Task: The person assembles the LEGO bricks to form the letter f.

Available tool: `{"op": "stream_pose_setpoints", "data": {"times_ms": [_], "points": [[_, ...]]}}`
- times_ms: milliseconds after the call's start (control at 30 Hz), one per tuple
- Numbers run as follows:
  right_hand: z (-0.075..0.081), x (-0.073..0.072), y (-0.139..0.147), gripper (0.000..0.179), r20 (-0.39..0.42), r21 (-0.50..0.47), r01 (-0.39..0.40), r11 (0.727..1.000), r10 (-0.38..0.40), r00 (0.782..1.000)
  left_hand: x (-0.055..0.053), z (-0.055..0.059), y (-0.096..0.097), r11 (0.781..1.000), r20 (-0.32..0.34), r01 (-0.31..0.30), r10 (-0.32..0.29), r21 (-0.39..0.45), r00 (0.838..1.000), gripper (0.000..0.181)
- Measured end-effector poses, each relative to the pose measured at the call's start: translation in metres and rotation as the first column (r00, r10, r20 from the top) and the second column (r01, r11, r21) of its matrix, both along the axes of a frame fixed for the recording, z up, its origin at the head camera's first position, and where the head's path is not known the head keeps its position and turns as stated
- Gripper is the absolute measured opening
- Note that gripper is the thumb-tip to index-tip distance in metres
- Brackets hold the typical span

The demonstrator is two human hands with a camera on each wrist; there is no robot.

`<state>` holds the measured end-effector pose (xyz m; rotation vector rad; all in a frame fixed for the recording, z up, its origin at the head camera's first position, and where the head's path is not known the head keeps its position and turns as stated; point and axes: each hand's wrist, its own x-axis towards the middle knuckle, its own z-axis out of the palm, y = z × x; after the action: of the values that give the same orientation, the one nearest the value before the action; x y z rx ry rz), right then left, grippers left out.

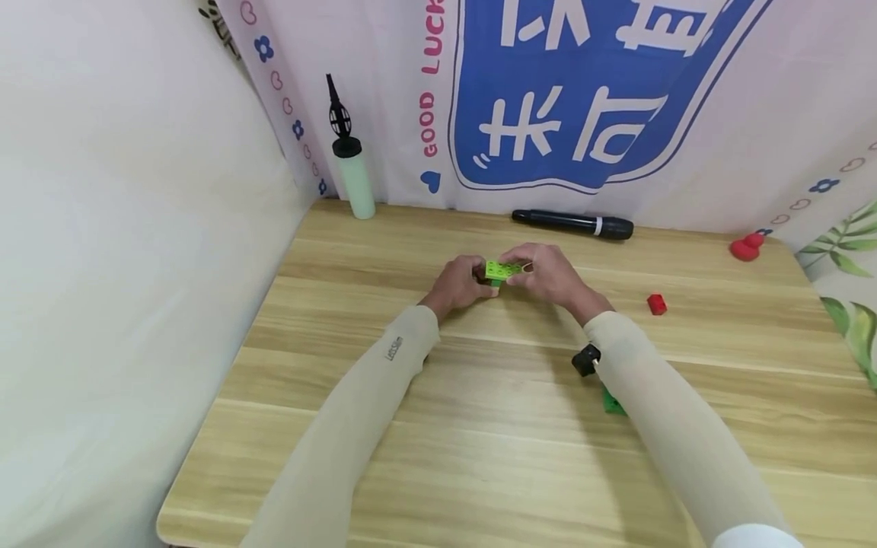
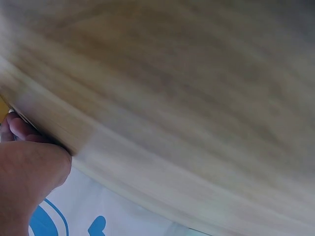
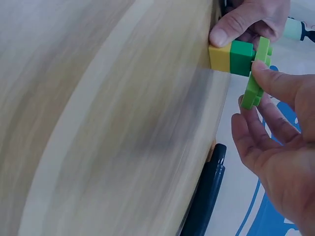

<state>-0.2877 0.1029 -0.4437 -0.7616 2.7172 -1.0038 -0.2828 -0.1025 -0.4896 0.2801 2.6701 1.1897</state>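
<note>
A small brick stack stands at the tabletop's far side: a yellow brick at the bottom, then a green brick. Across the green brick lies a lime-green studded plate, longer than the bricks below. My left hand holds the stack low down, its thumb against the yellow brick in the right wrist view. With thumb and fingers, my right hand pinches the lime plate. Whether plate and green brick are fully pressed together, I cannot tell. In the left wrist view my left hand shows only partly; the bricks are out of sight.
A black microphone-shaped object lies along the table's back edge. A pale green hand pump stands back left. To the right are a red brick and a red gourd-shaped object. My right forearm partly covers another green piece.
</note>
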Motion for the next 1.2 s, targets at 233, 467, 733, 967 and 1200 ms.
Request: {"op": "stream_pose_setpoints", "data": {"times_ms": [233,467,733,967,1200], "points": [[0.004,0.0018,-0.0002,0.037,-0.049,0.014,-0.02,1.0,0.021,0.999,-0.0001,0.0031,0.0007,1.0,0.003,-0.008,0.008,-0.01,1.0,0.027],[0.0028,-0.0005,-0.0003,0.037,-0.046,0.016,-0.02,1.0,0.021,0.999,0.0013,0.0031,0.0012,1.0,0.003,-0.012,0.012,-0.013,1.0,0.027],[0.0051,-0.0022,-0.0002,0.035,-0.057,0.044,-0.049,0.998,0.052,0.997,0.0012,0.0038,0.0022,1.0,0.001,-0.014,0.014,-0.018,1.0,0.028],[0.006,-0.0033,-0.0018,0.034,-0.034,0.063,-0.031,0.998,0.033,0.999,0.0018,0.0048,0.0019,1.0,0.001,-0.014,0.014,-0.022,1.0,0.029],[0.0013,-0.0037,-0.0015,0.035,-0.018,0.021,-0.02,1.0,0.02,1.0,0.0025,0.0036,0.0014,1.0,-0.005,-0.015,0.014,-0.025,1.0,0.029]]}}
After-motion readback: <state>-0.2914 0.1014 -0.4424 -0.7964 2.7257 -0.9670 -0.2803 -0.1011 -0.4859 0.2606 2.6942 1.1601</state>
